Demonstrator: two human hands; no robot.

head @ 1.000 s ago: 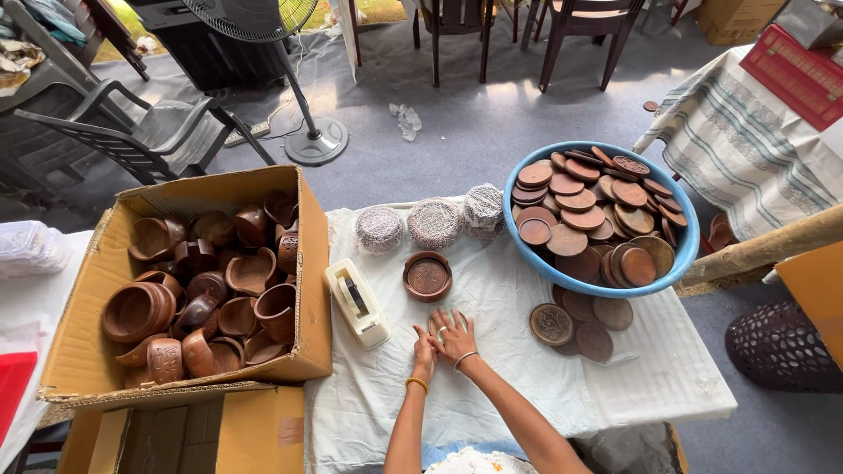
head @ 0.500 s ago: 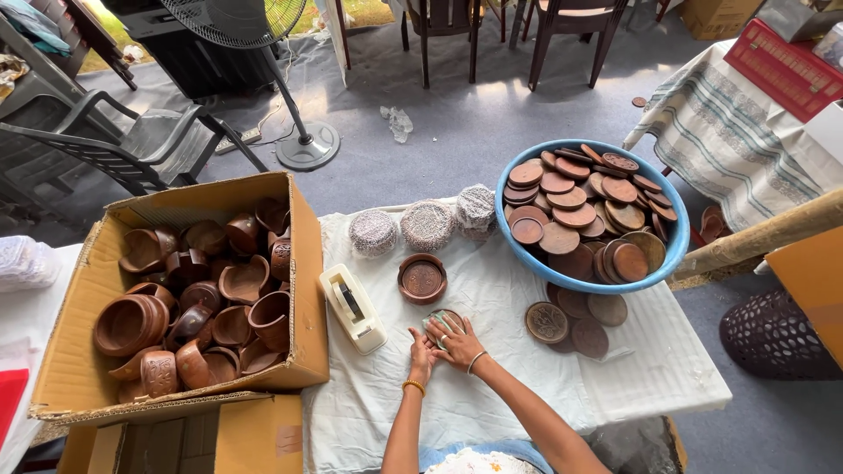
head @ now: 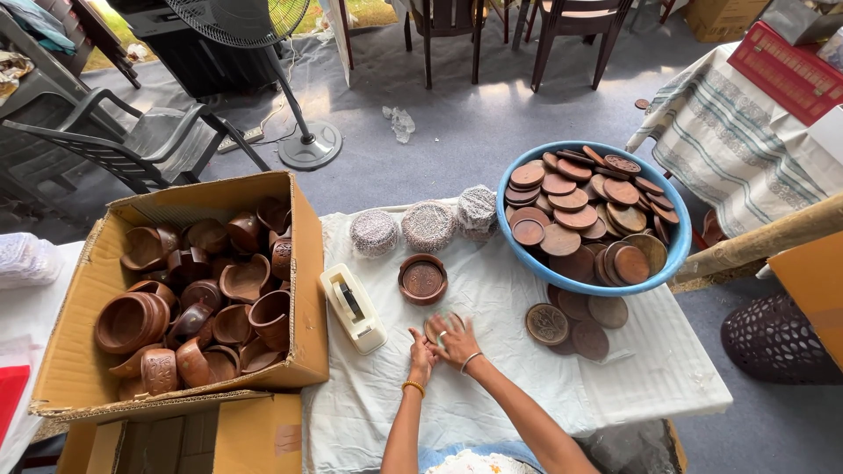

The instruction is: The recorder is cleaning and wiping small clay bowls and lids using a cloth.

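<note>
At a cloth-covered table (head: 527,386), both hands (head: 443,344) close around a small round wooden disc (head: 442,321) near the front edge, left hand (head: 422,348) beside right hand (head: 457,341). One lidded brown pot (head: 422,279) stands finished nearby; a blue basin (head: 587,281) of lids and a cardboard box (head: 303,263) of pots remain unsorted.

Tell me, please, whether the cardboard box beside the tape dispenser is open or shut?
Open. The cardboard box has its flaps folded outward, and the brown wooden bowls heaped inside show from above, filling it nearly to the rim.
</note>
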